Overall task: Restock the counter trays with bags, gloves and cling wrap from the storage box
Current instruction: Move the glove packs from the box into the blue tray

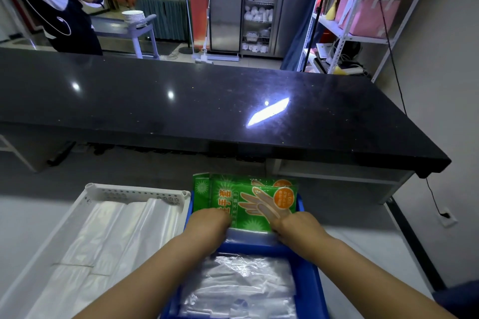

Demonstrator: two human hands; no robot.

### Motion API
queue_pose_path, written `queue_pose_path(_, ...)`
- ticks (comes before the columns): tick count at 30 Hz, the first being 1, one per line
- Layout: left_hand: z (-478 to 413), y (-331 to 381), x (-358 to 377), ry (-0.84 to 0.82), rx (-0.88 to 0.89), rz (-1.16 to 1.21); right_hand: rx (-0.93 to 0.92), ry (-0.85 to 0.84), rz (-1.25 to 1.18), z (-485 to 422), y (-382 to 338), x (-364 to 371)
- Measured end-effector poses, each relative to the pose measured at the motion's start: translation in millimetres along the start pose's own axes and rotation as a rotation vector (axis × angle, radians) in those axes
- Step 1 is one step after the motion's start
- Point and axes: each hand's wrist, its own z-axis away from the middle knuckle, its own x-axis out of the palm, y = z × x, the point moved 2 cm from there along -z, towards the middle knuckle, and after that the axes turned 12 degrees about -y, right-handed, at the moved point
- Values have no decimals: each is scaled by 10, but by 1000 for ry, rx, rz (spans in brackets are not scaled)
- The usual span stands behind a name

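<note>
**Both hands on the glove packets in the blue tray**

Your left hand [211, 220] is curled over the near left corner of the green glove packets [252, 202], fingers bent down onto the lower edge so the tips are hidden. Your right hand [295, 225] does the same at the near right corner, its fingers tucked against the packet's lower edge. Whether either hand is pinching the stack or only pressing on it, you cannot tell from here.

The glove packets stand tilted in the far part of the blue tray [308, 264], several stacked one behind another, their tops leaning toward the far wall of the tray. Nearer you in the same tray, under your forearms, lies a pile of clear plastic bags [241, 285].

Just left of the blue tray, touching it at the far corner, sits a white tray [134, 193] with a perforated rim, filled with folded white bags [108, 235] laid in rows.

Beyond the blue tray runs a long black counter [181, 101], glossy with light reflections. Past the counter, far left, a person in an apron [59, 5] stands beside a cart [145, 31] holding a stack of plates [133, 17]. Far right of the counter is a metal shelf [363, 8] with pink bags [368, 11].
</note>
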Motion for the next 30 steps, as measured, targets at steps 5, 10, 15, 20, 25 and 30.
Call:
queue_pose_path(5, 25, -92, -13, -29, -8, -84, 1, -114, -23, 84, 77, -52)
queue_pose_path(10, 50, -40, -12, -5, 9, -33, 4, 179, -72, 134, 96, -282)
queue_pose_path(15, 81, -41, -46, 63, 14, -28, -41, 595, -128, 116, 104, -458)
queue_pose_path(20, 158, -39, -275, 386, 1, 114, 80, 518, -199, -41, 179, -443)
queue_pose_path(25, 88, 54, -432, 634, 3, -29, 77, 498, -266, -111, 217, -381)
queue_pose_path(30, -81, -17, -362, 471, -62, -115, 66, 466, -82, -150, 247, -309)
